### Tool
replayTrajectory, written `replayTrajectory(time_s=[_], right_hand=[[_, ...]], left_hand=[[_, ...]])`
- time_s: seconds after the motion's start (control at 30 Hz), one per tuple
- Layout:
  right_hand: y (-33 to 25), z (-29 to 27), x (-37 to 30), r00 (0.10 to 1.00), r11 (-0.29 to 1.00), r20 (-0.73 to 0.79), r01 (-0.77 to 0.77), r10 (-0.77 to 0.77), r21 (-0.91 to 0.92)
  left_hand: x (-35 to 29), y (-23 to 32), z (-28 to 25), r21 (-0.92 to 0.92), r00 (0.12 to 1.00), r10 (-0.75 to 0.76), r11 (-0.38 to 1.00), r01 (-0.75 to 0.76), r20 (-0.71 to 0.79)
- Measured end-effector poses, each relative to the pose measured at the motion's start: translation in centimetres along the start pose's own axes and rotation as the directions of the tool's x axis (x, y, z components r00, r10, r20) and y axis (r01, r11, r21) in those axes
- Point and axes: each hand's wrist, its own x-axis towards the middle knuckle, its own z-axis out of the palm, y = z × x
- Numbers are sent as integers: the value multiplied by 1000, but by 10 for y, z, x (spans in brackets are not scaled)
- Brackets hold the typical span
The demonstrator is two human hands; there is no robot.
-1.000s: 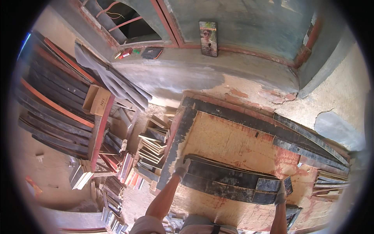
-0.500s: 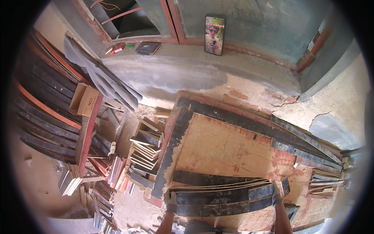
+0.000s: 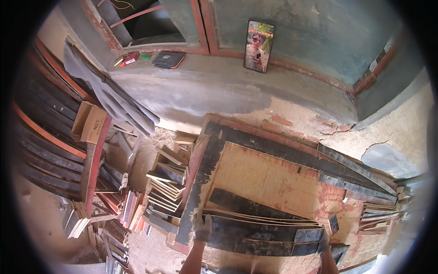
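Several long black-faced plywood strips (image 3: 255,233) lie side by side across the near part of the work table, pale edges showing along their far side. At their left end, my left hand (image 3: 202,228) in a grey glove is closed on them, fingers pointing away from me. My right hand (image 3: 323,242), also gloved, closes on the right end; its fingers are partly hidden. Beyond the bundle another black strip (image 3: 246,202) lies slanted on the bare plywood top, apart from it on the left. A small dark offcut (image 3: 333,224) sits beside my right hand.
Black boards border the table (image 3: 269,171). Stacked offcuts (image 3: 166,187) stand at its left, more strips (image 3: 381,214) at its right. A cardboard box (image 3: 90,122) rests on a rack of long boards at far left. A phone (image 3: 259,46) leans against the window.
The slanted strip's left end now lies farther from the bundle. My left hand has moved slightly away from me along the bundle's left end; the view has shifted a little.
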Motion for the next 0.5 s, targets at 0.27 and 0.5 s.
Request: replayTrajectory(time_s=[0.27,0.5], right_hand=[[-67,47,-29,794,526,106,489,-599,-696],[-88,242,-15,312,35,742,931,-593,-363]], left_hand=[[-1,-10,-1,-74,997,-53,996,57,62],[-4,-19,1,-231,987,-139,961,154,79]])
